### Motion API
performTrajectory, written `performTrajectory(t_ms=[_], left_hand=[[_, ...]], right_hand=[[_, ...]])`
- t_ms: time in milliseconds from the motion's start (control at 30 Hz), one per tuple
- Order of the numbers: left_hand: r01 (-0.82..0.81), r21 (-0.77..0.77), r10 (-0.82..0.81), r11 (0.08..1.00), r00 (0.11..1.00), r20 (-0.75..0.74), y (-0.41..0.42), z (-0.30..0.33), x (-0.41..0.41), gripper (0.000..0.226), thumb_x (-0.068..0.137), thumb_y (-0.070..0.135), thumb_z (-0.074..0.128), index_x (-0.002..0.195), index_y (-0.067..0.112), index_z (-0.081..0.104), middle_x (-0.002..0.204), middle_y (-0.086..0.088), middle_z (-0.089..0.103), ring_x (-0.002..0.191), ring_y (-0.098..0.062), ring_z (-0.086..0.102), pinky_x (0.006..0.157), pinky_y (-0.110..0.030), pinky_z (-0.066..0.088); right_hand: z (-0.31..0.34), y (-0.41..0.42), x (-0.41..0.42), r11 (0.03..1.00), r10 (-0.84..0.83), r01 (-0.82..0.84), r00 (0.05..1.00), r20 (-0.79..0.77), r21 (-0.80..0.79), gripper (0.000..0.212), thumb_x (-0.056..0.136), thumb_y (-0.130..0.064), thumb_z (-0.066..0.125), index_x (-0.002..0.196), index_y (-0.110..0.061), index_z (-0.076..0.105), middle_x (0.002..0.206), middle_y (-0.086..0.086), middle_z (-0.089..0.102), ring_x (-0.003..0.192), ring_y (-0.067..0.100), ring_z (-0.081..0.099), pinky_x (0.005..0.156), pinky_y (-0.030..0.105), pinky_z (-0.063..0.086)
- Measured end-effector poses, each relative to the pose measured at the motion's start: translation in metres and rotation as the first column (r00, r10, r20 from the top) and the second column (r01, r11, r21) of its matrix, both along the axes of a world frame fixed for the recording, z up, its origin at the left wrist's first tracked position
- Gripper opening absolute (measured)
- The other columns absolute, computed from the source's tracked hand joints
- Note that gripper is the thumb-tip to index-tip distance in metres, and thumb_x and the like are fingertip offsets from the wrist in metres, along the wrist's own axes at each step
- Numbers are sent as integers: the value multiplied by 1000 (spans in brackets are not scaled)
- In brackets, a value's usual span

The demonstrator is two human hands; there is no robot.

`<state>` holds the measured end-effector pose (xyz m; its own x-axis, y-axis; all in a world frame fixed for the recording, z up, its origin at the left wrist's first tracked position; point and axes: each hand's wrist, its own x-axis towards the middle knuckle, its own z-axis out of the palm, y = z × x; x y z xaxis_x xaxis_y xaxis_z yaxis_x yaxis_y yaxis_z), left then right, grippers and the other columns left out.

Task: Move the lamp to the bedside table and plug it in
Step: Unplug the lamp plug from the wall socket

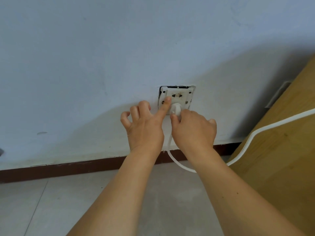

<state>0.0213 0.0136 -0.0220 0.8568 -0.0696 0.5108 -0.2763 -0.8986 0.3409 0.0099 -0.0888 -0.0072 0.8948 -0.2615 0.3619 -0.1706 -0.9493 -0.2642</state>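
Observation:
A white wall socket [177,94] sits low on the pale wall, its plate loose in the cutout. A white plug [176,111] is pressed into its lower holes. My right hand [194,130] grips the plug from below. My left hand [144,126] rests beside it, index finger stretched onto the socket plate, the other fingers curled apart. The white cord [179,163] drops from the plug, loops over the floor and runs up across the wooden furniture on the right. The lamp itself is out of sight.
Light wooden furniture [281,159] stands close at the right, nearly touching the wall. A dark brown skirting board [76,167] runs along the wall's foot. Grey floor tiles [68,201] lie below my arms.

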Motion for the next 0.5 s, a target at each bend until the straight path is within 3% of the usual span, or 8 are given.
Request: performTrajectory(t_ms=[133,300,433,500], left_hand=[[-11,5,11,1000,1000,-5,-1,1,-1,94,67,-11,42,134,50,18,108,-5,29,99,-21,20,96,-45,13],[-4,-71,5,997,1000,9,-3,4,-4,91,66,-15,42,132,46,31,110,-5,34,102,-22,24,93,-37,8],[37,-231,-27,972,998,48,-10,16,-13,61,70,-10,48,118,28,56,105,-8,48,100,-26,42,92,-40,17],[122,-307,-120,944,992,26,-13,24,-19,47,72,1,50,110,26,61,102,-3,54,101,-22,45,91,-37,18]], right_hand=[[-8,-2,-15,1000,23,-24,999,37,5,41,93,-45,27,79,-18,54,70,-3,55,65,19,49,67,36,27],[-2,-17,-29,994,81,-89,989,127,58,30,92,-44,33,71,-23,40,66,-9,40,63,16,41,66,32,27],[13,-20,-34,986,87,-118,966,244,118,29,90,-43,34,69,-23,40,66,-9,41,63,15,39,65,32,27],[23,-20,-36,980,85,-130,960,268,153,31,89,-45,33,69,-24,41,65,-9,42,63,14,40,64,32,27]])
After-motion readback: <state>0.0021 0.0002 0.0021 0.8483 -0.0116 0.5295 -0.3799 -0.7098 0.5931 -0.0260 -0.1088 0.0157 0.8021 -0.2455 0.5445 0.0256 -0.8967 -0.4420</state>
